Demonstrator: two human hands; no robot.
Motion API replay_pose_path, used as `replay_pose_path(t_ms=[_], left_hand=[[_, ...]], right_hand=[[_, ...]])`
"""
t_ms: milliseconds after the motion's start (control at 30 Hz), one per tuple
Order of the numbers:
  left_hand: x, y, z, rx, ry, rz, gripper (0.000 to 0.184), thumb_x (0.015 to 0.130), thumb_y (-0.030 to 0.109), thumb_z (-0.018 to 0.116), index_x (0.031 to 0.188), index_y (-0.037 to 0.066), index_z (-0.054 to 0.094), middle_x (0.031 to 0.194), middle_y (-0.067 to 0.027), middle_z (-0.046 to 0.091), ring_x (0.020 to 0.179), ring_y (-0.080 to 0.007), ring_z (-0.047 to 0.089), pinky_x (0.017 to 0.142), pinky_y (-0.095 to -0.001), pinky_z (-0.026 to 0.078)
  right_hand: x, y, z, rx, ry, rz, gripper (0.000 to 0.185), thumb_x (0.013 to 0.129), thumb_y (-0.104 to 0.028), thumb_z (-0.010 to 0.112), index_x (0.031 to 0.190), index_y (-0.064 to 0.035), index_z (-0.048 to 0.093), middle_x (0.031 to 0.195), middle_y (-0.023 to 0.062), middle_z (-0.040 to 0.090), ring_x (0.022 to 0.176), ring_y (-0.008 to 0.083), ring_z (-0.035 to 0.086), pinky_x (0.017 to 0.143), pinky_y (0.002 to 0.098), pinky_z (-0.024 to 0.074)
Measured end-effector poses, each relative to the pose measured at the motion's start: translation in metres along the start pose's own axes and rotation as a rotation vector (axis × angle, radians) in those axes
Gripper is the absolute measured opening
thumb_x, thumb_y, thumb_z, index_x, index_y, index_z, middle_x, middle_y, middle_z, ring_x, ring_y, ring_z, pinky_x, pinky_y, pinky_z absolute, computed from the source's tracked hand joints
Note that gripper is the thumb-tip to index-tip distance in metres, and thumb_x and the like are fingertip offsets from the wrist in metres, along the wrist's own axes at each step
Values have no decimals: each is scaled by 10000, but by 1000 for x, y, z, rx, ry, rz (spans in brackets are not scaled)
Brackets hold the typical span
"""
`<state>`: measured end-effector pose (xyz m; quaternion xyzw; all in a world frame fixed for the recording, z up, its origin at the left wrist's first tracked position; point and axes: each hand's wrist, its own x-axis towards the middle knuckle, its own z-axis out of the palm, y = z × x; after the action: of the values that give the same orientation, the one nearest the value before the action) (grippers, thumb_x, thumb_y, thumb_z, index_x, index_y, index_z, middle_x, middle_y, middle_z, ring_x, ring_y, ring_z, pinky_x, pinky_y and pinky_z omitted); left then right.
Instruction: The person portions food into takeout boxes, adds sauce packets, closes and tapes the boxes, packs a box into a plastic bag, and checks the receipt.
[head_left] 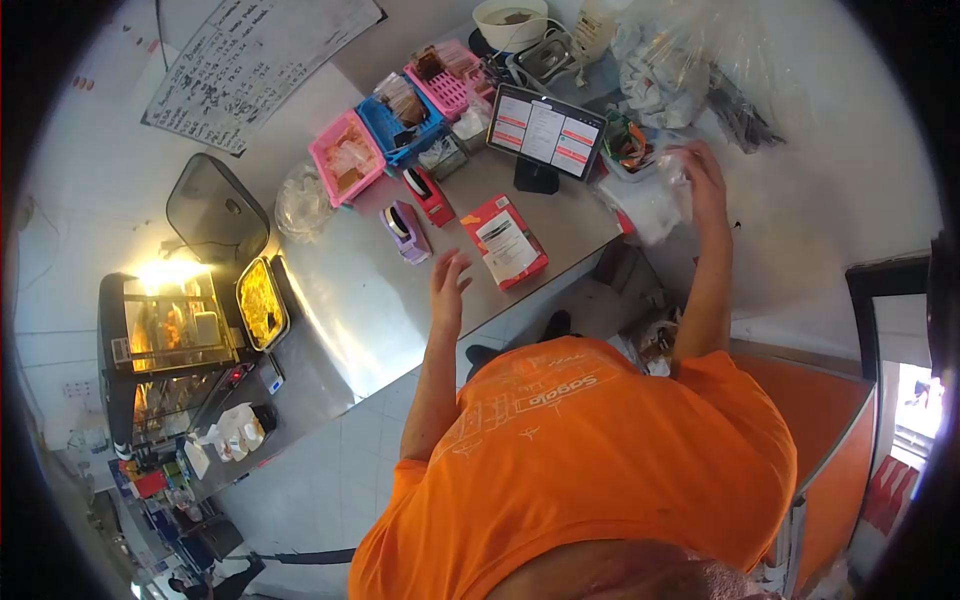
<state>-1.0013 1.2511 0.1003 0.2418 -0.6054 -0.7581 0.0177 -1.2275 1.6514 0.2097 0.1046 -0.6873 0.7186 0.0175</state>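
My left hand (449,285) is above the steel counter, left of a red box (504,242) with a white label. Its fingers are slightly curled and apart, with nothing between them. At the right, my right hand (703,170) is at a clear plastic bag (655,208), beside a container (628,148) of mixed small items. Its fingertips bend over the plastic, and their grip is too small to make out. A tablet (545,132) showing a page stands between the hands, farther back. Purple (405,232) and red (428,195) tape dispensers sit left of the box.
Pink (345,158) and blue (402,118) baskets line the wall side of the counter (340,290). A lit display warmer (170,330) and a tray of yellow food (262,305) are at the left. Plastic bags hang at the upper right.
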Motion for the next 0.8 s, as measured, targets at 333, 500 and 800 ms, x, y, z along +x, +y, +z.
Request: replay_pose_path(t_ms=[333,500,800], left_hand=[[-27,24,5,-548,-599,-175,478,992,338,590,1391,105,468,1342,-85,568,1257,-229,535,1004,-444,477],[-56,11,-71,-482,-601,-77,386,996,315,584,1303,85,540,1190,-65,639,1124,-200,584,951,-426,485],[-113,61,-154,-760,-406,75,351,984,351,597,1204,78,592,1063,-6,646,977,-156,593,927,-358,448]], right_hand=[[-123,-63,286,481,-404,208,134,1006,-241,496,1019,-111,466,1099,116,621,917,148,578,818,288,479],[-135,-105,313,618,-358,147,241,1015,-339,509,1079,-108,481,1145,145,619,985,232,623,866,390,530],[-164,-109,364,642,-84,-20,294,1042,-321,467,1215,-85,501,1267,108,575,1153,249,562,987,430,474]])
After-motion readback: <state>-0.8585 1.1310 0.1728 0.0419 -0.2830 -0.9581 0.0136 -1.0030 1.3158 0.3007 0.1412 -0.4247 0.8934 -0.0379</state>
